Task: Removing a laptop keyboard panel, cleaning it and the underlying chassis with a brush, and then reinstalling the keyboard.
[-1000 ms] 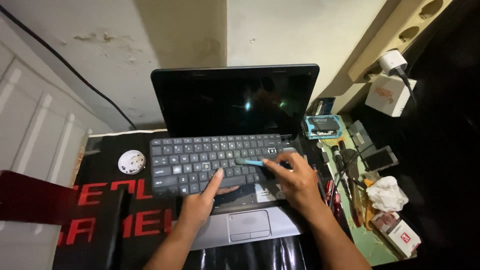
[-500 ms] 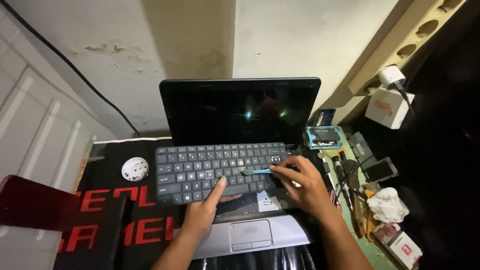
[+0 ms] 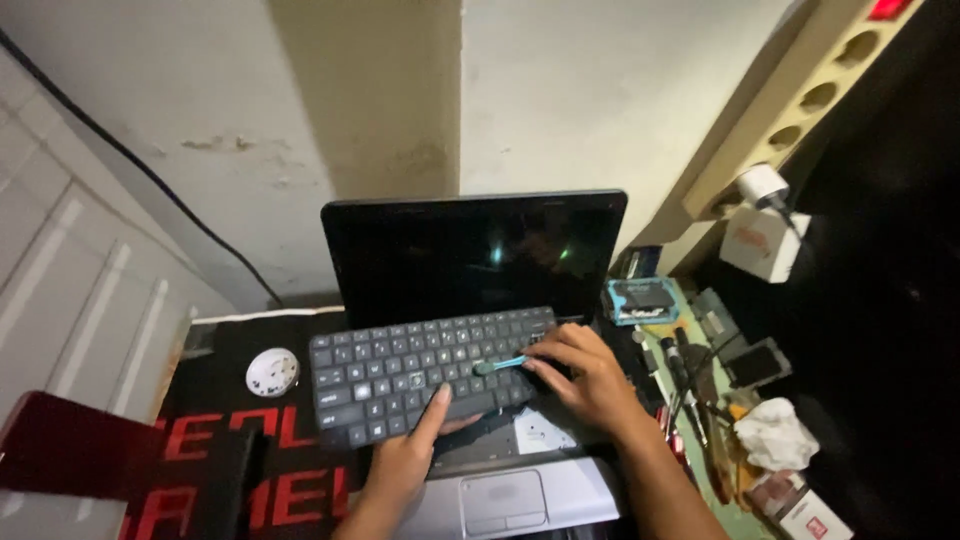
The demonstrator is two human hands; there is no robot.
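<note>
Head view: we take the laptop (image 3: 470, 300) as landmark. It stands open w/ a dark screen, silver palm rest nearest us. Its dark keyboard panel (image 3: 420, 375) is lifted out of the base & lies skewed over the laptop's left-front part, hanging past its left edge. Our left hand (image 3: 415, 450) rests at the panel's near edge, index finger stretched flat onto the bottom key row, other fingers curled; it grips nothing. Our right hand (image 3: 585, 375) sits on the panel's right end, fingers pinched narrow round a small blue tool (image 3: 500, 365), tip down among the keys. Left of the laptop, a round white puck (image 3: 272, 372) lies on a black mat w/ red letters (image 3: 220, 440). Right of the laptop, the tabletop (image 3: 720, 490) carries small tools, phone parts & a crumpled white tissue (image 3: 775, 435).
</note>
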